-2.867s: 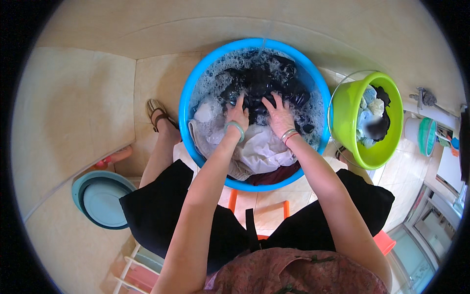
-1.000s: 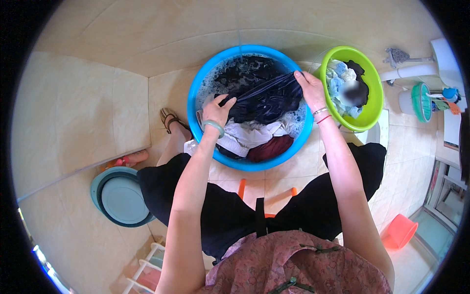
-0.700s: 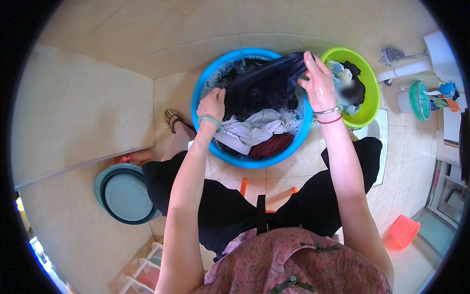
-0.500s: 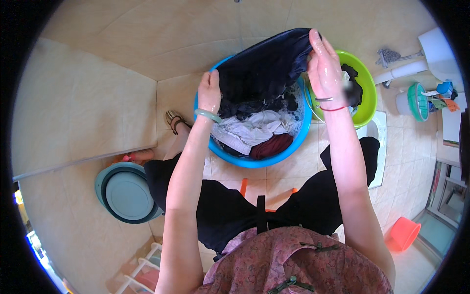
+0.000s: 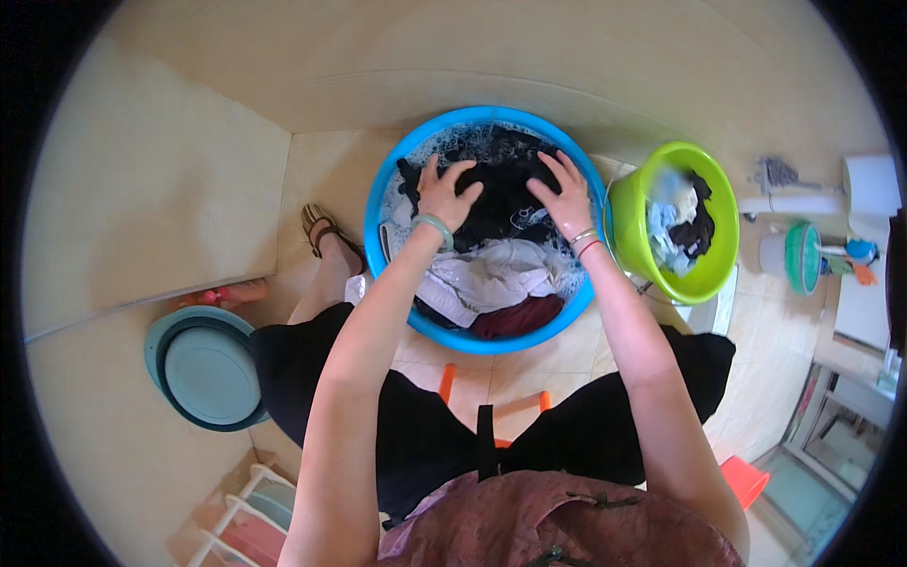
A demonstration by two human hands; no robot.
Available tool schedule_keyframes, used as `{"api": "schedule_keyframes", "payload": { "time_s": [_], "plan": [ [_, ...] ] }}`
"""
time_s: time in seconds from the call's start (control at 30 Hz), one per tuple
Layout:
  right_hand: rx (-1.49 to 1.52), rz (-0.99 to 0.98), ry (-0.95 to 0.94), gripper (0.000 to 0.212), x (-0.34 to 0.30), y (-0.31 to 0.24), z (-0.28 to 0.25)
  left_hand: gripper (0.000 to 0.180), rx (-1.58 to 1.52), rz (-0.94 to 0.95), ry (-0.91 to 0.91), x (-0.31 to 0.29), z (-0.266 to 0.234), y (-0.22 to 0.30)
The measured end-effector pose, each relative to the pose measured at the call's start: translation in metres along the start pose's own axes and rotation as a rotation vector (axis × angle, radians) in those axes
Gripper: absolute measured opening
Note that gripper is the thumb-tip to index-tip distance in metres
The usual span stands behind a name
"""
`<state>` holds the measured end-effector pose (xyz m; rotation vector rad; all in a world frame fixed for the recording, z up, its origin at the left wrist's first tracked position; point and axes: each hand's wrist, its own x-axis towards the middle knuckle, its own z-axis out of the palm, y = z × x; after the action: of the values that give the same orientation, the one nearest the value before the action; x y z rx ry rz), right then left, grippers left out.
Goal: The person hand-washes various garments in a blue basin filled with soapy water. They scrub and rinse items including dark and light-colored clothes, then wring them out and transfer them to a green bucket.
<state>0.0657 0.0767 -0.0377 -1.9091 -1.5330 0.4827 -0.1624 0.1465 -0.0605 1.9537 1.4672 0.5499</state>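
A blue basin (image 5: 383, 274) holds soapy water and wet laundry. Over its far half, my left hand (image 5: 446, 198) has its fingers spread at the left side of a dark garment (image 5: 505, 194). My right hand (image 5: 564, 198) is at the garment's right side, fingers apart too. Both hands are at the cloth without gripping it; whether the fingertips touch it is hard to tell. Nearer to me in the basin lie a white garment (image 5: 496, 272) and a dark red cloth (image 5: 518, 319). Foam (image 5: 463, 137) floats along the far rim.
A lime green bucket (image 5: 723, 222) with dark and light clothes stands right of the basin. Left of my knee is a grey-green tub (image 5: 213, 378). An orange stool (image 5: 447, 383) shows between my legs. A wall (image 5: 453, 57) rises behind the basin. A red bucket (image 5: 744, 480) sits at lower right.
The dark garment, held stretched up between both hands earlier, now lies in the basin. Both hands have lowered, moved closer together and let go. The view has shifted slightly.
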Motion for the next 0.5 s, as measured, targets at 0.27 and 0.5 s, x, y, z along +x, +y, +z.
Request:
{"api": "schedule_keyframes", "payload": {
  "time_s": [0.27, 0.5],
  "plan": [
    [-0.501, -0.006, -0.434, 0.046, 0.004, 0.005, 0.076, 0.05, 0.4, -0.03, -0.395, 0.004, 0.05, -0.013],
    [-0.769, 0.069, -0.579, 0.046, 0.003, 0.041, 0.129, 0.043, 0.284, 0.036, -0.431, 0.011, 0.144, -0.08]
  ]
}}
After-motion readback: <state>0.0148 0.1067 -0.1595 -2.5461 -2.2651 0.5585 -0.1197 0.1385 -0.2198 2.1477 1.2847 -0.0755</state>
